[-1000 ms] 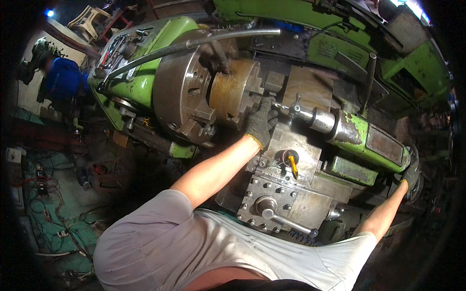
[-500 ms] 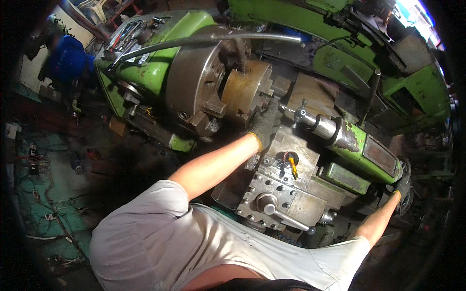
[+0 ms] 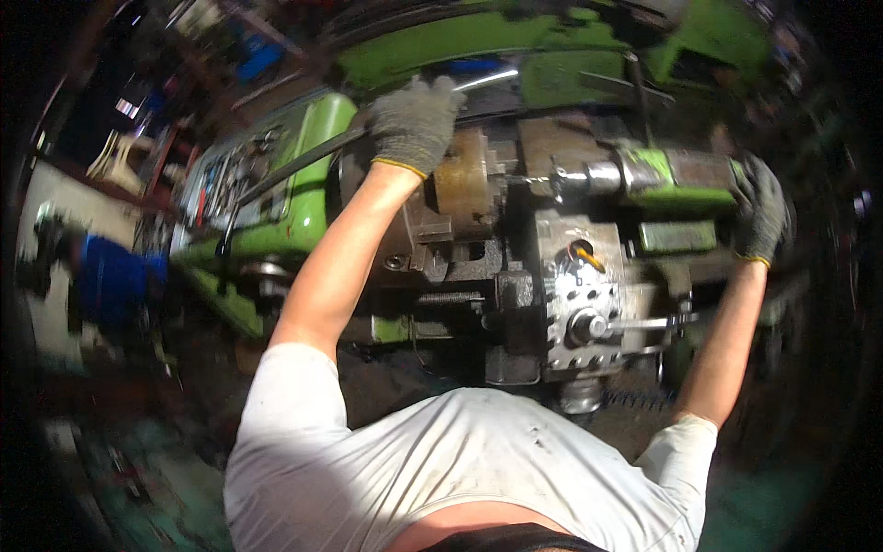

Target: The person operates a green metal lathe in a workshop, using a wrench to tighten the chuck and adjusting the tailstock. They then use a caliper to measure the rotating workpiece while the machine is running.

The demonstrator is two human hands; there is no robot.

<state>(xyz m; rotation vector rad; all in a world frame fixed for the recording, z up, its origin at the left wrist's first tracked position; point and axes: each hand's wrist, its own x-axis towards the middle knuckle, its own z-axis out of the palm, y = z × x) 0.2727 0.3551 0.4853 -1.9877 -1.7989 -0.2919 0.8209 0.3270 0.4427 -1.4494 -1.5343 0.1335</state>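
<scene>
My left hand (image 3: 416, 127) covers the bar (image 3: 303, 166) slanting over the lathe's (image 3: 308, 207) left end; my right hand (image 3: 762, 210) is at its right end. I can't tell whether fingers grip; loose ones could slip.

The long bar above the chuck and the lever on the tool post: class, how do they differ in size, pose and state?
The long bar is far longer than the tool-post lever. The bar slants upward to the right in the picture, while the lever lies nearly level. The gloved left hand lies over the bar, but no hand touches the lever. Both are slender, grey and metallic-looking.
</scene>
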